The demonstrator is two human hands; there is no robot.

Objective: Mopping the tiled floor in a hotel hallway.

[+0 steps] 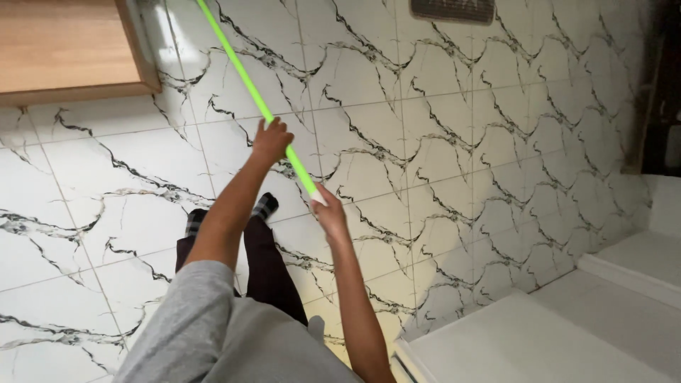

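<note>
1. Green pole [245,81]: a thin, bright green handle that runs slantwise from the top edge of the view, near the wooden cabinet [67,46], down to the person's two hands over the marbled tile floor [461,142].
2. Left hand [272,140]: closed around the green pole partway along its length, fingers curled over the shaft and knuckles turned up toward the camera. The left arm stretches forward out of a grey sleeve [188,312].
3. Right hand [328,209]: clasped on the near, lower end of the green pole, where a short pale tip shows against the hand. The fingers wrap the end, so the grip is tight and not open.
4. Both hands sit close together on the pole, the left one higher up the shaft and the right one at its end.
5. Below the arms stand the person's dark trousers and striped socks [264,206] on the tiles.
6. White steps [567,312] lie at the lower right, well apart from the hands.
</note>
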